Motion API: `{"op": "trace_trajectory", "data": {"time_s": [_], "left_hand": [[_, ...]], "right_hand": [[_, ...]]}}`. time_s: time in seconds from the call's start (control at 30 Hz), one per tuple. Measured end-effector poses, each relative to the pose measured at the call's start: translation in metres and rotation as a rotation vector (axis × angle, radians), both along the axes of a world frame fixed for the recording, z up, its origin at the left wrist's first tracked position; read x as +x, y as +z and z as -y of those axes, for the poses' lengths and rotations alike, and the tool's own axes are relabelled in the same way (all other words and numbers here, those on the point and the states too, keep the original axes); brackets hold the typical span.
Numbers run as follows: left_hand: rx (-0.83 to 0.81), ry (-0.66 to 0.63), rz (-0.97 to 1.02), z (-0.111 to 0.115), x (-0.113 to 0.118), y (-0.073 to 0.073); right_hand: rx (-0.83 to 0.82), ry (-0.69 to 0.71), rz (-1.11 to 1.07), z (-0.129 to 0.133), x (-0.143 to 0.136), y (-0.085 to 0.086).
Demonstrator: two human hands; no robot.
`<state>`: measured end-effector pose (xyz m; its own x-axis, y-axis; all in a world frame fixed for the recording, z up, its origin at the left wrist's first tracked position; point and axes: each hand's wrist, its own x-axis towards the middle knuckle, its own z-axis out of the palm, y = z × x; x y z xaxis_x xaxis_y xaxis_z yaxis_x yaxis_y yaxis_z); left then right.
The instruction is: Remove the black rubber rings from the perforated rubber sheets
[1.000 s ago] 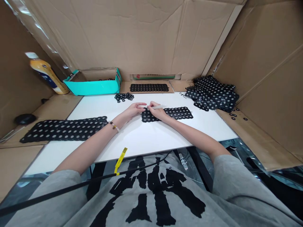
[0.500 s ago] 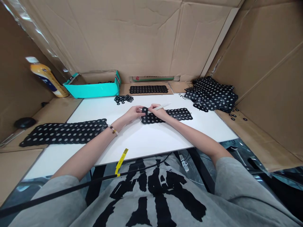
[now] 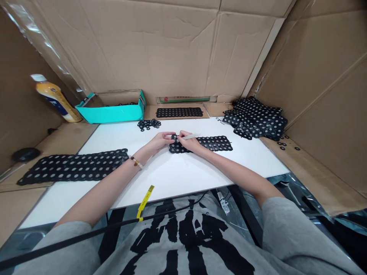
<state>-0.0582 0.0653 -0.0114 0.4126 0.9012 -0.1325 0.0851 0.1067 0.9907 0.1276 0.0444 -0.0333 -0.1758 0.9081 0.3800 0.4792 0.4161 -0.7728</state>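
Observation:
A black sheet of joined rings lies on the white tabletop in front of me, both my hands at its left end. My left hand is closed, its thumb and fingers pinching the sheet's far left corner, which is lifted a little. In my right hand is a white pen-like tool, gripped like a pencil. Its tip points left toward the pinched corner; my fingers hide the exact contact. Beyond my left hand is a small heap of loose black rings.
A longer ring sheet lies at the left, another on cardboard at the back. Sheets are piled at the back right, with loose rings nearby. A turquoise box and a bottle stand back left. Cardboard walls enclose the table.
The view has tilted slightly upward, so things sit lower in it. The sheet's left corner is now lifted and bunched between my left fingers. The pen-like tool stays in my right hand.

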Motion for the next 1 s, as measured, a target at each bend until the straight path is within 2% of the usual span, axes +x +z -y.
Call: {"op": "trace_trajectory", "data": {"time_s": [0.2, 0.37, 0.6, 0.7, 0.87, 1.0], "left_hand": [[0.139, -0.041, -0.136, 0.001, 0.000, 0.001], [0.261, -0.066, -0.135, 0.006, 0.007, 0.000], [0.167, -0.083, -0.057, 0.014, 0.008, 0.006], [0.119, -0.067, -0.043, 0.013, 0.006, 0.006], [0.121, -0.028, -0.024, 0.008, 0.003, 0.001], [0.084, -0.030, 0.020, 0.004, 0.000, 0.001]], "right_hand": [[-0.079, 0.057, -0.090, -0.002, 0.006, 0.007], [-0.137, 0.043, -0.199, -0.002, 0.011, 0.016], [-0.190, 0.116, -0.219, -0.004, 0.032, 0.034], [-0.227, 0.136, -0.154, -0.005, 0.039, 0.036], [-0.188, 0.144, -0.143, -0.004, 0.040, 0.037], [-0.192, 0.214, -0.111, -0.002, 0.045, 0.042]]}}
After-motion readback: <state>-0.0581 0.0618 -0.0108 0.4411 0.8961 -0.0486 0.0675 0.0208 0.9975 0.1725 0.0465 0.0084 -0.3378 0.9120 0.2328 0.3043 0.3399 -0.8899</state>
